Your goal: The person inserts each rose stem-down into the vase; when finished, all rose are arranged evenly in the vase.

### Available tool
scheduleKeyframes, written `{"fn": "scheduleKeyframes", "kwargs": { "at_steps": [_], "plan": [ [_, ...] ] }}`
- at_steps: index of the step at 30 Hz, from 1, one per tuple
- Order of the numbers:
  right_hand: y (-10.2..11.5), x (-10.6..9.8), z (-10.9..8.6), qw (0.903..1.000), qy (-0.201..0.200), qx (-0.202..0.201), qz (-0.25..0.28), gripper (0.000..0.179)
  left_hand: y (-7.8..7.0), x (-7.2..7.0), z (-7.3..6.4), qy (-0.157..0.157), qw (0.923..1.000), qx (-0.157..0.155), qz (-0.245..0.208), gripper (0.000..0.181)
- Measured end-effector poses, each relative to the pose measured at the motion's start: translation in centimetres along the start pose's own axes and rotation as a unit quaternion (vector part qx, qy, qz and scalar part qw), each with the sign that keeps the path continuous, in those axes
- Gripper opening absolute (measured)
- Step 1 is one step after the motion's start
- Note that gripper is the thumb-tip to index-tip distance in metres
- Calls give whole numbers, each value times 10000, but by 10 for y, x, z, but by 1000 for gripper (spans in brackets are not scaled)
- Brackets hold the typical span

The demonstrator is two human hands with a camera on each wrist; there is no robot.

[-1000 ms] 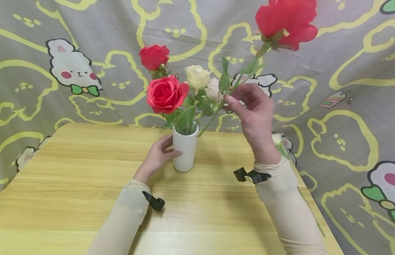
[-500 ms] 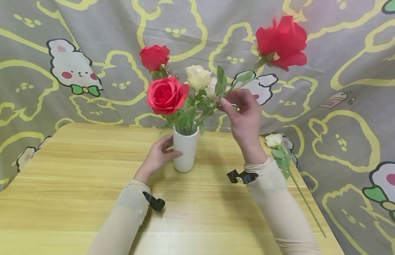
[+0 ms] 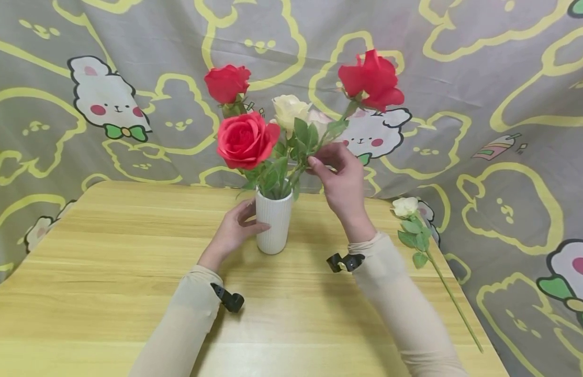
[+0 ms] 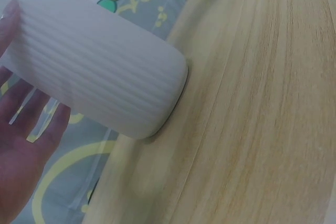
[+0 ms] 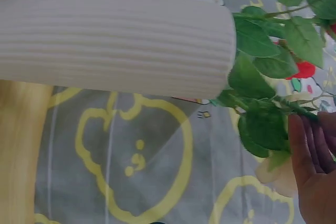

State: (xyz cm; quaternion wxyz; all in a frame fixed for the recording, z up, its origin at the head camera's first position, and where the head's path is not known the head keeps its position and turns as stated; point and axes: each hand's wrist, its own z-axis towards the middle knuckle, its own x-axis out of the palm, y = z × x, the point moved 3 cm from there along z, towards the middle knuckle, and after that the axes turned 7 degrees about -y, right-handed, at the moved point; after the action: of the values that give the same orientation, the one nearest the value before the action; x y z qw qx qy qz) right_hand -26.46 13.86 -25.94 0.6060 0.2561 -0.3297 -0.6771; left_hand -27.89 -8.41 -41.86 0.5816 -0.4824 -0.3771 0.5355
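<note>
A white ribbed vase (image 3: 274, 222) stands upright on the table, holding two red roses and pale roses. My left hand (image 3: 232, 230) grips it from the left, thumb across its front and fingers behind; the left wrist view shows the ribbed vase wall (image 4: 105, 61) beside the fingers. To the right of the vase mouth, my right hand (image 3: 340, 180) pinches the green stem of another red rose (image 3: 372, 81), which leans up and right. In the right wrist view, thumb and fingertips hold that stem near leaves (image 5: 265, 124). The stem's lower end is hidden among foliage at the mouth.
A white rose (image 3: 406, 207) with a long stem lies along the right side of the wooden table (image 3: 131, 251). Behind the table hangs a grey curtain (image 3: 169, 31) with yellow cartoon outlines.
My right hand has moved left and down with the red rose, bringing its bloom lower and closer to the vase. The lying white rose is now uncovered. My left hand stays on the vase.
</note>
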Motion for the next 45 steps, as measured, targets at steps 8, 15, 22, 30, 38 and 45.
{"fn": "scheduleKeyframes", "kwargs": {
  "at_steps": [8, 15, 22, 30, 38, 45],
  "plan": [
    [-13, 7, -3, 9980, 317, 347, -433, 13, 2, 0, 1, 28, 9999, -137, 37, 67],
    [-23, 10, -9, 9916, 474, 495, -1096, 10, -22, 2, -7, 87, 9999, -145, 19, 67],
    [-25, 11, -12, 9744, 965, 889, -1825, 15, -29, 2, -10, 49, 9997, -233, -26, 66],
    [-23, 6, -13, 9803, 855, 981, -1484, 35, -27, 2, -9, 44, 9997, -221, 12, 65],
    [-29, 6, -15, 9776, 925, 950, -1636, 29, -15, 2, -5, 13, 9999, -120, -25, 65],
    [-31, 4, -16, 9777, 1324, 1111, -1193, 50, 1, 0, 0, -54, 10000, 33, -19, 66]
  ]
}}
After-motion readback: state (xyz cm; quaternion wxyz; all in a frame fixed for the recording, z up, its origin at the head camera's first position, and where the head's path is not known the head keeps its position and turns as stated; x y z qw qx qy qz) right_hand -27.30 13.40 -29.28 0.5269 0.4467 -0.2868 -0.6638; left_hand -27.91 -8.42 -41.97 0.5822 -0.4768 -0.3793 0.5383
